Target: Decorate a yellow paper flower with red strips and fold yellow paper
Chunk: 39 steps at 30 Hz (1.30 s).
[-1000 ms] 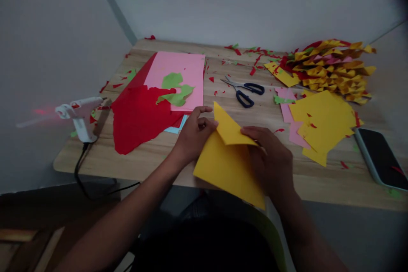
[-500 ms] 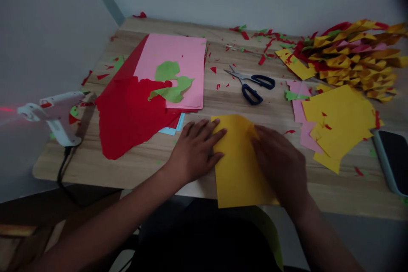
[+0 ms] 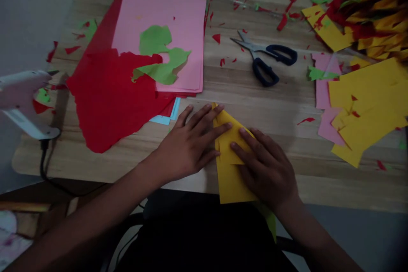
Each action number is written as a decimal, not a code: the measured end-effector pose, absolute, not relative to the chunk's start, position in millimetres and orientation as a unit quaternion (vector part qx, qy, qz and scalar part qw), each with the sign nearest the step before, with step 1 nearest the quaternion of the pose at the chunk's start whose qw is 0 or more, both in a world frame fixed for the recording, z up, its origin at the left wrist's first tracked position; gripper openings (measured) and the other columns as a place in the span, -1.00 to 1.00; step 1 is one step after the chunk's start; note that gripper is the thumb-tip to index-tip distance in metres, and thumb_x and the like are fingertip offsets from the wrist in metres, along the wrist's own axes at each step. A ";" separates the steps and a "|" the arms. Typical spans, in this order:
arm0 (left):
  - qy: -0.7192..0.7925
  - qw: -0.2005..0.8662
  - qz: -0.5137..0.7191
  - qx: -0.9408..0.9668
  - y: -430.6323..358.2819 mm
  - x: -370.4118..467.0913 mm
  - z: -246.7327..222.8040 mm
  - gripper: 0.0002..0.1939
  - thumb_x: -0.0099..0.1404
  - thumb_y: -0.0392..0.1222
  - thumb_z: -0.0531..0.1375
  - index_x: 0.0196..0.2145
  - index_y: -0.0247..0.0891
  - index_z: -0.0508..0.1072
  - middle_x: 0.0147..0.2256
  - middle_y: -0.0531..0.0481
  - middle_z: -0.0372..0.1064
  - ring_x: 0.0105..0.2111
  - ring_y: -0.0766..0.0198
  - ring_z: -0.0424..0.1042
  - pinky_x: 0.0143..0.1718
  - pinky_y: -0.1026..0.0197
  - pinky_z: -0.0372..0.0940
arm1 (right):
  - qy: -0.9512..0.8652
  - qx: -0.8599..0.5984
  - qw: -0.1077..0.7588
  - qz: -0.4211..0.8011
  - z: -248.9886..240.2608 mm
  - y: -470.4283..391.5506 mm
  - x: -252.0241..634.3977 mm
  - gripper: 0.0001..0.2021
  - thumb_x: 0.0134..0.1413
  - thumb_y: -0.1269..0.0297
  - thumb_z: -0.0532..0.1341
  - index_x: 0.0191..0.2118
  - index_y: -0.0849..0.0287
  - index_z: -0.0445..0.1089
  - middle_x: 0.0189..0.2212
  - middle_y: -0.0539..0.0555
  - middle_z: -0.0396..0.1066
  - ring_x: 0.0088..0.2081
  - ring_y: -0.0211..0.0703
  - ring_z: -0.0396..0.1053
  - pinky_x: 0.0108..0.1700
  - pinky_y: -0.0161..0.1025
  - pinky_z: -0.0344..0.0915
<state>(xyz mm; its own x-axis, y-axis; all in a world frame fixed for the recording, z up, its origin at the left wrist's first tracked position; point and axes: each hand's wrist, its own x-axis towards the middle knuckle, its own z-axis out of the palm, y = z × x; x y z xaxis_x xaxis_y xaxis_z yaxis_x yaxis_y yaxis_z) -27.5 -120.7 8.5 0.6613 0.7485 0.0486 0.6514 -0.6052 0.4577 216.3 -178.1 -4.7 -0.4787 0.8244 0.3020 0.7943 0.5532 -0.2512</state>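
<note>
A yellow sheet of paper (image 3: 234, 185) lies at the table's front edge, its lower end jutting past the edge. Its upper right corner is folded over to the left, making a slanted edge along the top. My left hand (image 3: 188, 144) rests with spread fingers on the sheet's left side, fingertips on the folded tip. Across the slanted fold lies my right hand (image 3: 269, 165), fingers stretched out and pressing the flap flat. The fingers hide part of the flap.
Scissors (image 3: 255, 53) lie open beyond the hands. Left are pink sheets (image 3: 162, 8), torn red paper (image 3: 111, 97), green scraps (image 3: 156, 42) and a glue gun (image 3: 25, 102) with its cord. Right are yellow pieces (image 3: 369, 97) and a folded-paper bundle (image 3: 379, 17).
The sheet's upper right corner has been folded down to the left. My right hand has gone from gripping that corner to lying flat on the fold. The view has tilted down.
</note>
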 end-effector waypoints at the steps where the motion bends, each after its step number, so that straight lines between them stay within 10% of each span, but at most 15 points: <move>1: 0.392 0.208 0.116 0.889 -120.4 -27.4 7.9 -0.38 0.39 -0.01 0.17 0.35 -0.07 0.16 0.44 -0.16 -0.13 0.41 -0.09 -0.08 0.38 -0.24 -0.24 | -0.860 -0.470 0.195 0.040 -4.3 -178.9 216.5 -0.59 0.16 0.43 0.23 0.12 0.06 0.43 0.26 0.14 0.31 0.31 0.11 0.23 0.24 0.12 0.31; 39: 0.408 0.195 0.123 0.883 -135.0 -41.7 10.4 -0.60 0.40 -0.23 0.16 0.18 -0.10 0.40 0.36 -0.09 0.10 0.40 -0.01 0.00 0.39 -0.25 -0.05 | -0.920 -0.342 0.161 0.101 -0.4 -179.9 219.3 -0.58 0.24 0.46 0.18 0.19 0.17 0.38 0.23 0.06 0.36 0.37 0.00 0.11 0.40 0.10 0.12</move>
